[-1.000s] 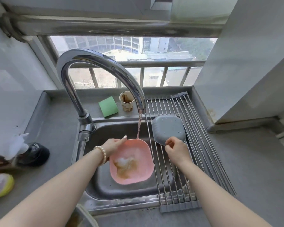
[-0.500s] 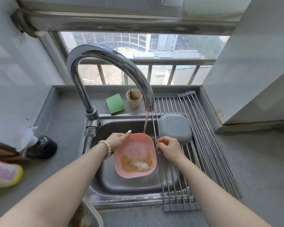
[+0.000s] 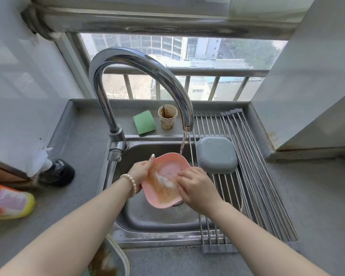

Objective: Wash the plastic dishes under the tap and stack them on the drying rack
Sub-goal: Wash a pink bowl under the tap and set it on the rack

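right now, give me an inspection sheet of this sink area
surface: grey counter around a steel sink
job's things: pink dish, brown residue inside, under the running tap; grey dish upside down on the drying rack
clutter: green sponge, stained paper cup, dark bottle
grippers: left hand holds the pink dish's rim; right hand rubs inside it
cables: nothing seen
surroundings: barred window, buildings beyond

Bright daylight floods through the window [image 3: 179, 62] (wide-angle edges bend noticeably).
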Tool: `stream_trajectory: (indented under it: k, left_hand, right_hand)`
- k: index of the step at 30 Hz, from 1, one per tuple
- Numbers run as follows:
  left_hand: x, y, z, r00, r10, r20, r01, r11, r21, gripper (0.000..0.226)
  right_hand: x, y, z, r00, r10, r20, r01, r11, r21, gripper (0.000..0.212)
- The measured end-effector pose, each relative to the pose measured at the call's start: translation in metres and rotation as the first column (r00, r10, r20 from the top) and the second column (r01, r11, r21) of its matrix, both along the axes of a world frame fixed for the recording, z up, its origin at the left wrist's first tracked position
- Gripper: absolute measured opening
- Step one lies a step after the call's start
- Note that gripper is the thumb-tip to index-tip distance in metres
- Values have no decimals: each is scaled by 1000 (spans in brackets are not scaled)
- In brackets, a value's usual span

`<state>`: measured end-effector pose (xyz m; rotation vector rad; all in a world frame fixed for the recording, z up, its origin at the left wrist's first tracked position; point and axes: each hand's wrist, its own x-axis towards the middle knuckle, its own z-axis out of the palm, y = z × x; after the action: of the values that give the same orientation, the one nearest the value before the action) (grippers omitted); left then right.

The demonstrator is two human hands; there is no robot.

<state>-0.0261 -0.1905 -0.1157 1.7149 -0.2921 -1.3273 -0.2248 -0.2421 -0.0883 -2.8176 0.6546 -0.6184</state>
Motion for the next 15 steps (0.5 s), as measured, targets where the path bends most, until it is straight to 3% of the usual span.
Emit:
stream_trajectory:
  k: [5, 7, 9, 10, 12, 15]
  left_hand:
    - [0, -3, 3, 999, 33, 22, -33, 999, 28, 49]
    - [-3, -4, 6, 998, 51, 27, -52, 998, 45, 47]
    - [-11, -5, 5, 996, 78, -35, -77, 997, 21, 44]
    - [-18, -5, 4, 992, 93, -89, -94, 995, -9, 43]
    - [-30, -4, 3, 976, 84, -200, -98, 993, -64, 44]
    - [-32, 0, -1, 962, 148, -230, -172, 981, -88, 46]
  right_hand:
    - [5, -2, 2, 944, -93, -318, 125, 989, 83, 41]
    - [16, 0, 14, 844, -69, -532, 189, 966, 175, 45]
    - [33, 5, 21, 700, -103, -707, 284, 948, 142, 58]
    - [43, 8, 20, 657, -105, -747, 321, 935, 152, 64]
    - [59, 12, 16, 678, -70, -731, 345, 909, 233, 71]
    - [62, 16, 12, 737, 149, -659, 169, 904, 393, 63]
